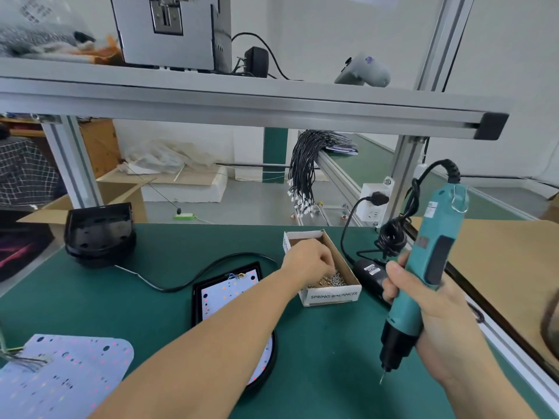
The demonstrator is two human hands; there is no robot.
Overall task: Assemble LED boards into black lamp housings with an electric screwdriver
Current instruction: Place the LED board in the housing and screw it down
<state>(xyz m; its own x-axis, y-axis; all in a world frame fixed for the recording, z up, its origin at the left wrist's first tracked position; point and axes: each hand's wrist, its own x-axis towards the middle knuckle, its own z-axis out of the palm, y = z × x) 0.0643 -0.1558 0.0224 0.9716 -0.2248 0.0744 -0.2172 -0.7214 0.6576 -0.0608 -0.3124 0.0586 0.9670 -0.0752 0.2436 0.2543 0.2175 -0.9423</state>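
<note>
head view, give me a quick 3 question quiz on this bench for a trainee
1. True or false: the right hand holds the electric screwdriver with its bit pointing down.
2. Where is the left hand reaching?
A. into the box of screws
B. onto the loose LED board
C. to the empty black housing
3. Fill in: an LED board already sits in the black ____ under the left forearm.

Key: 1 true; 2 A; 3 housing
</note>
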